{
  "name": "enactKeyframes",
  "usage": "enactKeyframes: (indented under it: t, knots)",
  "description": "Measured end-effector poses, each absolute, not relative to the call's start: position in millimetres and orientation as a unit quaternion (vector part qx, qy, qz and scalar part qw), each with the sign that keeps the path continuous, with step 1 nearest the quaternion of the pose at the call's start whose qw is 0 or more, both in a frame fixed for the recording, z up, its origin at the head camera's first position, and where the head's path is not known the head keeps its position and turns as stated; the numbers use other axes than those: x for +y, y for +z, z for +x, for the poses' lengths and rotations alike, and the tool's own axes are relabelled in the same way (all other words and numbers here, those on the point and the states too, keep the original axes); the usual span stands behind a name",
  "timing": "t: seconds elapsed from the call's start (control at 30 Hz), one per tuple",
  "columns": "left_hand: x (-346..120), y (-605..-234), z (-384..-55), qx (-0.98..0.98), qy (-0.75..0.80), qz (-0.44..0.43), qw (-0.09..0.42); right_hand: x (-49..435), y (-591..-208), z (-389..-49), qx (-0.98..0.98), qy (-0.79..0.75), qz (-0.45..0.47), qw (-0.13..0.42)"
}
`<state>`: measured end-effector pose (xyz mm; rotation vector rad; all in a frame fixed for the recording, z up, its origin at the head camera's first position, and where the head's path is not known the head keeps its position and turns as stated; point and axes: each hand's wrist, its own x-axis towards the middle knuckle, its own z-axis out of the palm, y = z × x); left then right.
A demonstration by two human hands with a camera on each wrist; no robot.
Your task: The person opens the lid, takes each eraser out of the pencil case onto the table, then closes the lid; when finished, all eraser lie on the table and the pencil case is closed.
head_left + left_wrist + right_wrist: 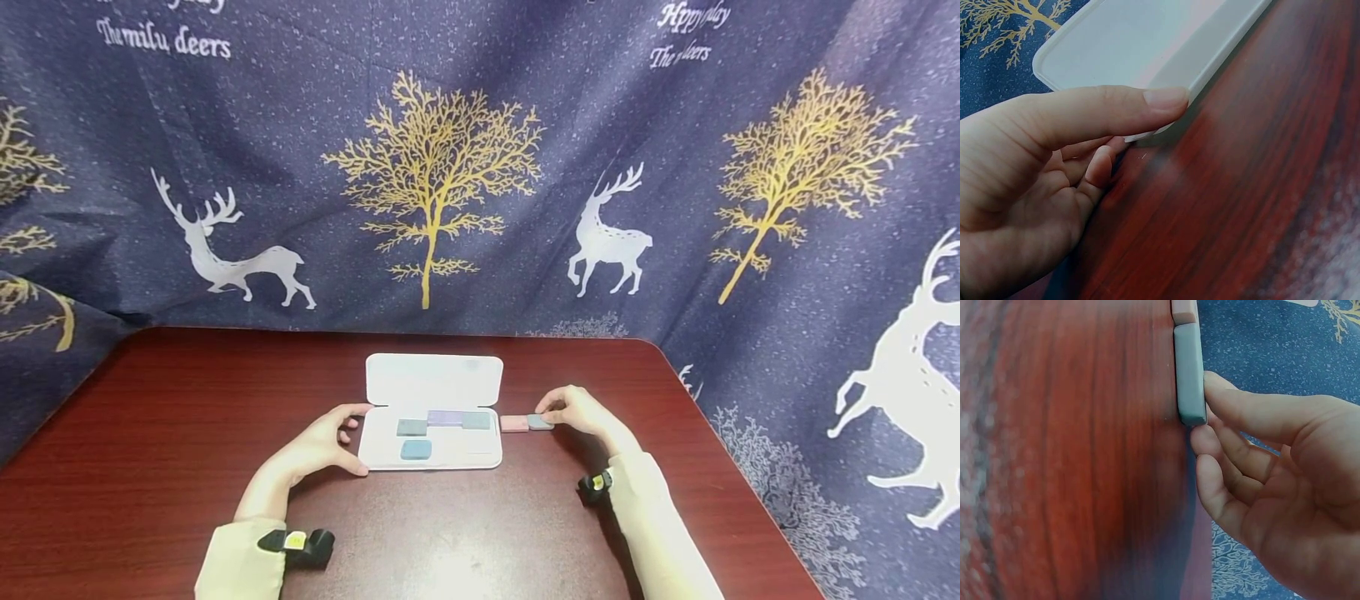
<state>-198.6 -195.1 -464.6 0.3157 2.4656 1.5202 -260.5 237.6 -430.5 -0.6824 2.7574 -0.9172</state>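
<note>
1. Near edge, lower left and lower right of centre: pale sleeves (238,560) with black wrist bands (307,546), above the dark red worktop (172,425).
2. Centre left: the left hand (321,447) spans the end of the white case (459,447), its thumb at the front corner and fingers toward the rear; the grip is only as wide as the case is deep.
3. Centre: the case lies flat. Inside are a blue block (416,450) near the front and, behind it, a grey-green block (411,428), a purple block (445,418) and a second grey-green block (476,421). The case is probably light, stiff and smooth, apt to slide if nudged; its end walls offer the surest hold.
4. Right of centre: the right hand (581,414), nearly closed, pinches the outer end of a grey-blue block (1190,375) between thumb and fingers. This block lies on the worktop, end to end with a pink block (514,424), which sits just beside the case; whether those two touch cannot be told. The blocks look light, firm and smooth-edged; opposite long sides or a free end would suit a fingertip pinch.
5. Farther back, centre: the case's lid (435,380) is laid back.
6. Upper frame: a dark blue cloth (495,283) printed with deer and golden trees.
</note>
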Motion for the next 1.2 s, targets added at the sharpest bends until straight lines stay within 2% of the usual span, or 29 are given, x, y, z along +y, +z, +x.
enactKeyframes:
  t: [0.2,0.37,0.53,0.9,1.2]
  knots:
    - [-195,-465,-198,0.839,0.521,0.108,0.115,237,-431,-261,0.915,-0.331,-0.218,0.076]
    - [-194,-465,-199,0.840,0.519,0.103,0.115,232,-427,-259,0.913,-0.349,-0.206,0.052]
    - [-195,-466,-198,0.837,0.525,0.105,0.113,220,-415,-254,0.911,-0.340,-0.232,0.035]
    - [-194,-466,-195,0.834,0.529,0.112,0.109,178,-400,-244,0.893,-0.342,-0.285,0.062]
    - [-195,-467,-196,0.834,0.529,0.113,0.108,137,-396,-239,0.887,-0.329,-0.318,0.061]
